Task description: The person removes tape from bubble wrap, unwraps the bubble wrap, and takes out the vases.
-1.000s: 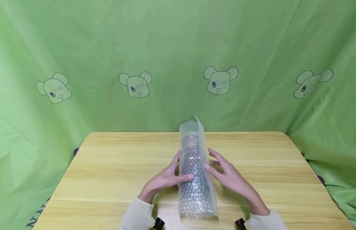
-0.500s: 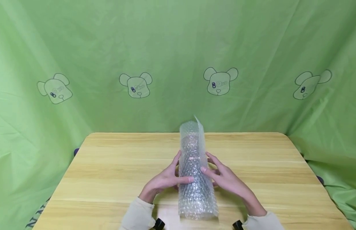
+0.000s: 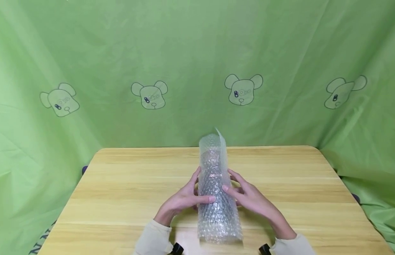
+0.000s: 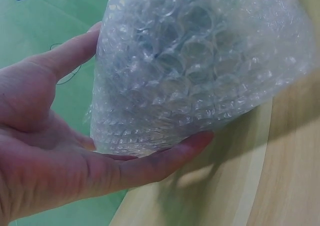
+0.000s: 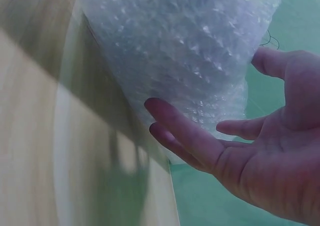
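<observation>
A long bundle of clear bubble wrap is at the middle of the table's near side, its far end reaching past the back edge. A darker shape that narrows toward the far end shows through the layers; its kind is hidden. My left hand grips the bundle from the left, thumb over the front and fingers round the side. From the right, my right hand holds it too, with its thumb on the wrap. Both wrist views show curved fingers along the bubble wrap. A loose flap of wrap stands up along the upper right.
The wood-grain table stretches out on both sides of the bundle. Behind it hangs a green cloth with printed bear heads, which also closes in the left and right sides.
My right hand has moved slightly left and closed in on the wrap, its thumb and fingers now against it. My left hand and the bundle stay nearly where they were.
</observation>
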`<state>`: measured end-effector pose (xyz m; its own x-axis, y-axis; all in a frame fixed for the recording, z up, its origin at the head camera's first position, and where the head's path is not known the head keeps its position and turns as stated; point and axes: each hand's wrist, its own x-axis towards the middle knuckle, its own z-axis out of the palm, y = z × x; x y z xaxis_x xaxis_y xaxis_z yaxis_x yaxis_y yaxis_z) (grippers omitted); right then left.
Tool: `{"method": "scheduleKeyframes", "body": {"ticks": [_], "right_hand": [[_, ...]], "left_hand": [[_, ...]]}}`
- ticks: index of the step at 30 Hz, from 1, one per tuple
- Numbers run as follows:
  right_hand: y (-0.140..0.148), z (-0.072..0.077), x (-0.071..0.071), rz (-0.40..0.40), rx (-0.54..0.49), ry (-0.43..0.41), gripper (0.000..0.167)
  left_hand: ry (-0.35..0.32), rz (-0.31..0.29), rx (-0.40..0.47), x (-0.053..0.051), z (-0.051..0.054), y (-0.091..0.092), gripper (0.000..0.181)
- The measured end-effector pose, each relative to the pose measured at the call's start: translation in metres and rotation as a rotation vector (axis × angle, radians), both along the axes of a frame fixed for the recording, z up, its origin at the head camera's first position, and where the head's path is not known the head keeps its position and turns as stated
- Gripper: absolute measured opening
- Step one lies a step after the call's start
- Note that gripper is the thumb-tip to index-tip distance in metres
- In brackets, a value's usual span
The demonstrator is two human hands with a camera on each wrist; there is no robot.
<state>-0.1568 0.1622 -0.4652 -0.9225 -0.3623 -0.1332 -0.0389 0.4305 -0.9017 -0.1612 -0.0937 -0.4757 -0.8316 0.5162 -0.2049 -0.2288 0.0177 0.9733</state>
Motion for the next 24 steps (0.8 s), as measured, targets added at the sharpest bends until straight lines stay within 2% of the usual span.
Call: {"method": "scheduleKeyframes", "body": {"ticks": [3,5,10,16,20,24], "right_hand": [[0.004,0.004,0.0,0.002,0.02,0.017,0.08],[0.007,0.008,-0.002,0.009,0.046,0.06,0.079],[0.012,0.021,-0.009,0.004,0.14,0.243,0.069],[0.011,0.035,-0.024,0.008,0.131,0.458,0.045],[0.003,0.042,-0.032,0.046,0.13,0.602,0.035],[-0.009,0.048,-0.038,0.125,0.177,0.684,0.029]], "left_hand": [[-0.006,-0.002,0.002,0.001,-0.001,0.001,0.122],[-0.009,0.0,0.004,0.001,-0.001,0.001,0.122],[-0.014,0.013,-0.006,0.001,-0.001,0.001,0.124],[-0.014,0.014,-0.011,0.001,0.001,0.002,0.123],[-0.004,0.014,-0.015,0.002,0.001,0.002,0.122],[0.008,0.012,-0.024,0.002,0.001,0.002,0.121]]}}
